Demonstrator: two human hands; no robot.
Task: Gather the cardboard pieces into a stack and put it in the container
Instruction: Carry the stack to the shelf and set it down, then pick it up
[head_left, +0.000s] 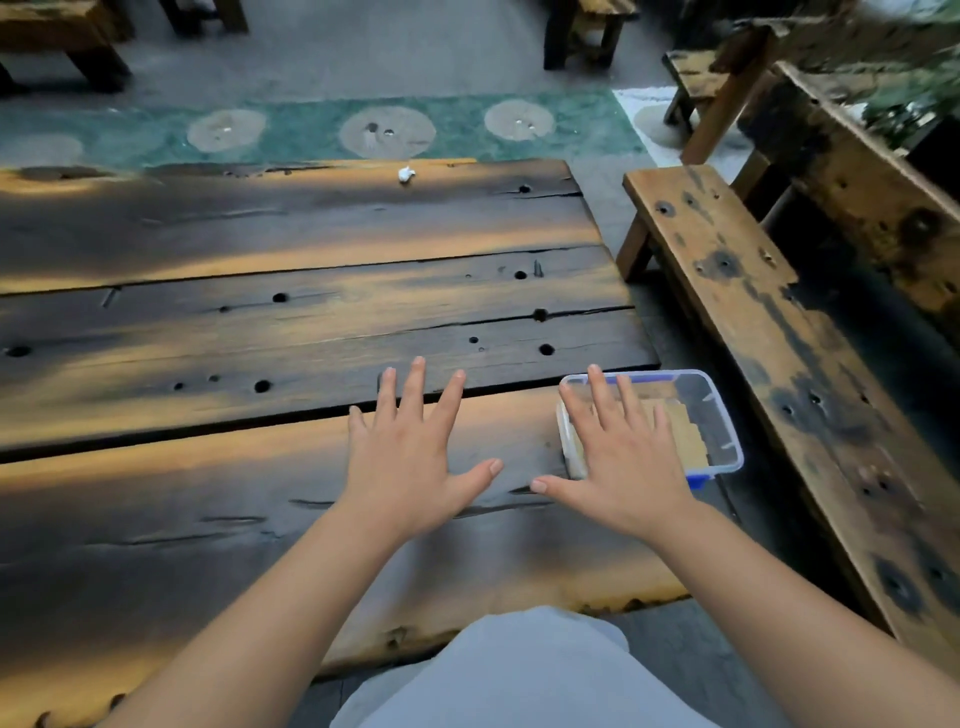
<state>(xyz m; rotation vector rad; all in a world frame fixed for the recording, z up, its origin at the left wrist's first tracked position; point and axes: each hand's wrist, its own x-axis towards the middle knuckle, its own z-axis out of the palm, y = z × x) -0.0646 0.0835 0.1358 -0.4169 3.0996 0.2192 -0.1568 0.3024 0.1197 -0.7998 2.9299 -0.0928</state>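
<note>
A clear plastic container (719, 410) with blue clips stands at the right edge of the wooden table (260, 322). Inside it lies a stack of brown cardboard pieces (685, 436), partly hidden by my right hand. My right hand (618, 452) is spread flat, palm down, over the container's left side, holding nothing. To the left of the container, my left hand (410, 457) is spread flat above the table plank and is empty too. The two thumbs nearly meet.
A small white crumpled scrap (405, 174) lies near the table's far edge. A wooden bench (769, 332) runs along the right side, close to the container. More benches and a green mat lie beyond. The table planks have gaps and holes.
</note>
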